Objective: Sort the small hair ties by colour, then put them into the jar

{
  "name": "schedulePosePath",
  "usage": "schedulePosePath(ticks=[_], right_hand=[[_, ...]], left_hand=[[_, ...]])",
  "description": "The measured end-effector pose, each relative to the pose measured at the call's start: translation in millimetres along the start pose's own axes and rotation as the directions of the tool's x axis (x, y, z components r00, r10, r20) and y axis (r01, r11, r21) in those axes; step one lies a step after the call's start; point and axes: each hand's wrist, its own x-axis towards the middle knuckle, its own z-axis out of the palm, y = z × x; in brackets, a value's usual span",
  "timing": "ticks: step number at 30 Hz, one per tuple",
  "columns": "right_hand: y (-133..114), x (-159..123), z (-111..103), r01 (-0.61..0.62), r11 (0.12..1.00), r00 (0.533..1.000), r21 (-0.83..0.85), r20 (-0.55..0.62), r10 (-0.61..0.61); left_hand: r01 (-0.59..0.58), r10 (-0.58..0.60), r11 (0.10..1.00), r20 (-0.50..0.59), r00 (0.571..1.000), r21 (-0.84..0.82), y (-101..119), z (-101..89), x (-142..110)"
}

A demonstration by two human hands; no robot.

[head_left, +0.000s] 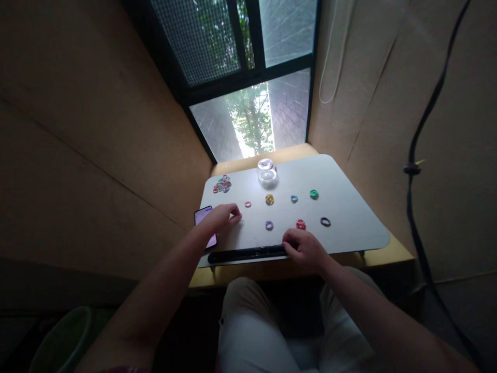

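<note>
Small coloured rings that look like hair ties lie on a white tabletop (349, 223). My left hand (227, 217) is closed at the left side, its fingertips pinched low over the surface; a pinkish bit shows there, too small to name. Just beyond it lies a pink ring (247, 204). My right hand (305, 247) rests with curled fingers at the front edge, by the end of a black bar (248, 253); what is inside the fingers is hidden. Close above it sits a red ring cluster (300, 224). Nearby are a purple ring (269, 225) and a dark ring (325, 221).
A mixed ring pile (222, 184) lies back left. Yellow rings (269, 199), a blue ring (294, 199) and green rings (314, 194) form a row. A clear round container (267, 177) stands at the back. A phone (212, 241) lies left, under my forearm.
</note>
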Motion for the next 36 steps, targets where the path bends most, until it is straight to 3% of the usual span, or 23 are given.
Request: schedulePosePath(ticks=[4, 9, 13, 17, 22, 27, 31, 36], right_hand=[[-0.5, 0.0, 0.0, 0.001, 1.000, 1.000, -0.004, 0.003, -0.001], [-0.3, 0.3, 0.3, -0.006, 1.000, 1.000, -0.018, -0.001, 0.006], [0.0, 0.8, 0.1, -0.005, 1.000, 1.000, -0.024, -0.007, 0.005], [1.1, 1.7, 0.4, -0.006, 1.000, 1.000, -0.015, -0.003, 0.006], [3.6, 2.0, 2.5, -0.011, 0.999, 1.000, 0.039, -0.007, 0.012], [4.4, 1.9, 2.5, 0.012, 0.993, 1.000, 0.117, 0.001, -0.012], [4.1, 1.7, -1.2, 0.056, 0.990, 0.998, 0.130, -0.005, -0.056], [6.9, 3.1, -2.2, 0.057, 0.988, 0.998, 0.144, -0.007, -0.056]], left_hand=[[0.016, -0.008, 0.997, -0.104, 0.995, 0.070, -14.1, 2.8, 10.2], [0.064, -0.052, 0.995, -0.150, 0.987, 0.078, -39.5, -5.1, 39.7], [0.109, -0.099, 0.994, -0.244, 0.965, 0.028, -41.5, -10.7, 49.8], [0.027, -0.085, 0.986, -0.360, 0.929, -0.163, -14.4, -2.6, 29.8], [-0.154, 0.019, 0.876, -0.286, 0.958, -0.457, 56.0, 33.3, -25.2], [-0.194, 0.056, 0.772, -0.238, 0.970, -0.606, 112.5, 81.7, -54.8], [-0.144, -0.067, 0.703, -0.267, 0.961, -0.697, 124.8, 106.9, -54.7], [-0.139, -0.087, 0.757, -0.309, 0.947, -0.639, 121.6, 114.8, -51.7]])
